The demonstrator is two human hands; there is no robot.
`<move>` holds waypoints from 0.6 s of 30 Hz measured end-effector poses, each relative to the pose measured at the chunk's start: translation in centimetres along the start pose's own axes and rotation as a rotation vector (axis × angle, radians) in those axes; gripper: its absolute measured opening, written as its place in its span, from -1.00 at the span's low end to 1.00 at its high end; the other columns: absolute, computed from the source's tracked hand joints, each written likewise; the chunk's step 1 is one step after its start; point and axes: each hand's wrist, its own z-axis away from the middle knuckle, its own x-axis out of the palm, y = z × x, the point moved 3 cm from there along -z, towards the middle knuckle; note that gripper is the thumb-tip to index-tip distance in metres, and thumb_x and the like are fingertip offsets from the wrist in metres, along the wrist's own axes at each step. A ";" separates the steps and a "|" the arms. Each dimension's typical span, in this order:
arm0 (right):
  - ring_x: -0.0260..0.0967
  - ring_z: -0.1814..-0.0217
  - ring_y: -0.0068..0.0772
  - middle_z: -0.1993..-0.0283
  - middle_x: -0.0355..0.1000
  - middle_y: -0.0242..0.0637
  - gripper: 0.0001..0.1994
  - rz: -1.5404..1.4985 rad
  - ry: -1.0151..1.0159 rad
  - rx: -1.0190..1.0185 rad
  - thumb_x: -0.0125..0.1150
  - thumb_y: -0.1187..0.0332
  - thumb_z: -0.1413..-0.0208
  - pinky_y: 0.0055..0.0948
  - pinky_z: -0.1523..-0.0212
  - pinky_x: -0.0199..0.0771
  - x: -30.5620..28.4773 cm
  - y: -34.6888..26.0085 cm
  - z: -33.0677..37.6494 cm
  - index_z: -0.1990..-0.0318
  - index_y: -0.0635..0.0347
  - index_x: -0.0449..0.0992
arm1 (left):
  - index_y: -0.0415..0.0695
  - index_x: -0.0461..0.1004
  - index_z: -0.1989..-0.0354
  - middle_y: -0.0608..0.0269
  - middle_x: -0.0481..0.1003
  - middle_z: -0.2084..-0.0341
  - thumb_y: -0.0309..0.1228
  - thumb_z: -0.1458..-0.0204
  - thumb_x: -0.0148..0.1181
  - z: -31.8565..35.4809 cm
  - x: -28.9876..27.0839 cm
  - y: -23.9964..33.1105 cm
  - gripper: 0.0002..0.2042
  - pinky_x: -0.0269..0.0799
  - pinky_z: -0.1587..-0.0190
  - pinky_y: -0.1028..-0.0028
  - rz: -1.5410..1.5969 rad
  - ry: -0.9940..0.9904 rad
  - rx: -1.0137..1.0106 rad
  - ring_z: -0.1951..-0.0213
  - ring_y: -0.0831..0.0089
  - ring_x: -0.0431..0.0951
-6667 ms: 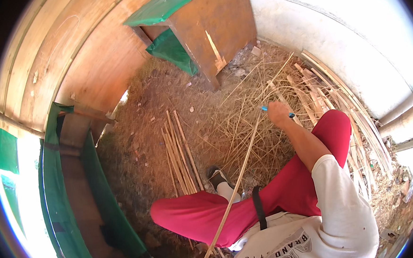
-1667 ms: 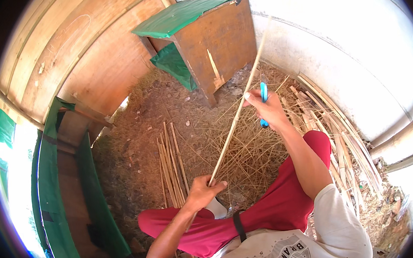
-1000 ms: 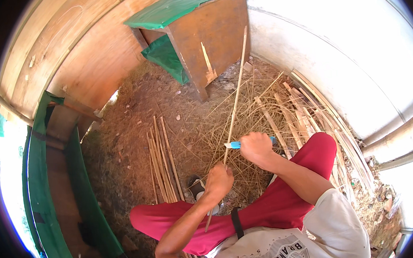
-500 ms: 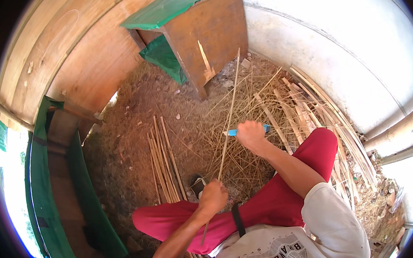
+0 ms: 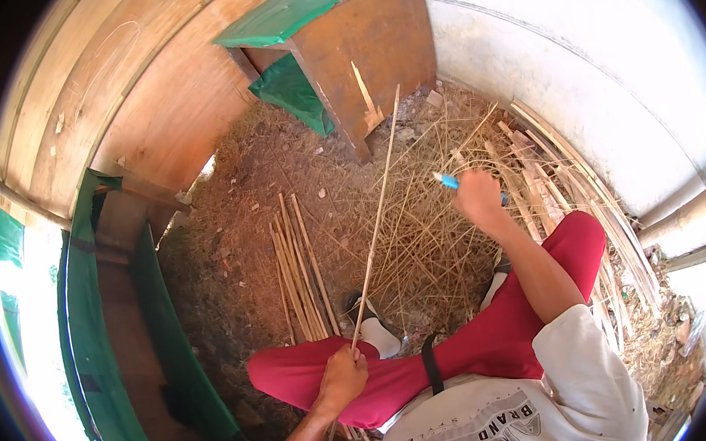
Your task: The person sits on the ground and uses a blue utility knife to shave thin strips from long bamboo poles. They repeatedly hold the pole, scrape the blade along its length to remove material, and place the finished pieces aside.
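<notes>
My left hand (image 5: 344, 378) is closed round the lower part of a long thin bamboo strip (image 5: 376, 227), just over my left knee. The strip slants up and away, its far tip near the wooden cabinet. My right hand (image 5: 479, 196) grips a blue-handled utility knife (image 5: 449, 181); its pale blade end points left, apart from the strip. Most of the handle is hidden in the fist. Below the knife lies a tangled heap of thin shavings (image 5: 419, 241). Left of the strip, a bundle of cut bamboo strips (image 5: 295, 264) rests on the ground beside my left knee.
A wooden cabinet (image 5: 371, 54) with a green cover stands ahead. Split bamboo slats (image 5: 557, 180) lie along the white wall (image 5: 568, 37) at right. At left is a green-edged wooden trough (image 5: 104, 316). My crossed legs (image 5: 489, 333) fill the near middle.
My right hand with the knife has moved right and away from the strip. My left hand has shifted slightly left and down, still holding the strip.
</notes>
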 end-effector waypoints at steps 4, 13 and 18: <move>0.47 0.56 -0.19 0.64 0.41 -0.21 -0.93 -0.091 -0.158 -0.197 0.23 0.45 0.04 -0.21 0.47 0.54 -0.1 -3.8 4.1 0.42 0.20 0.62 | -0.35 0.40 0.34 -0.30 0.50 0.44 -0.45 -0.09 0.09 -0.7 1.0 0.7 -0.84 0.43 0.20 0.01 0.021 0.071 0.086 0.26 -0.26 0.53; 0.54 0.43 -0.01 0.49 0.50 -0.03 -0.89 -0.039 -0.205 -0.367 0.23 0.41 0.11 -0.07 0.41 0.54 1.4 -6.8 6.1 0.50 0.27 0.58 | -0.37 0.37 0.33 -0.33 0.49 0.46 -0.45 -0.11 0.07 -2.0 2.2 3.5 -0.83 0.42 0.23 0.02 -0.031 0.081 0.163 0.25 -0.27 0.53; 0.50 0.53 -0.03 0.57 0.46 -0.02 -0.90 -0.040 -0.040 -0.326 0.21 0.46 0.14 -0.08 0.49 0.51 2.3 -5.8 4.7 0.57 0.31 0.56 | -0.35 0.36 0.32 -0.34 0.48 0.50 -0.47 -0.10 0.05 -1.3 2.7 4.5 -0.85 0.43 0.26 0.00 -0.111 0.108 0.135 0.29 -0.28 0.54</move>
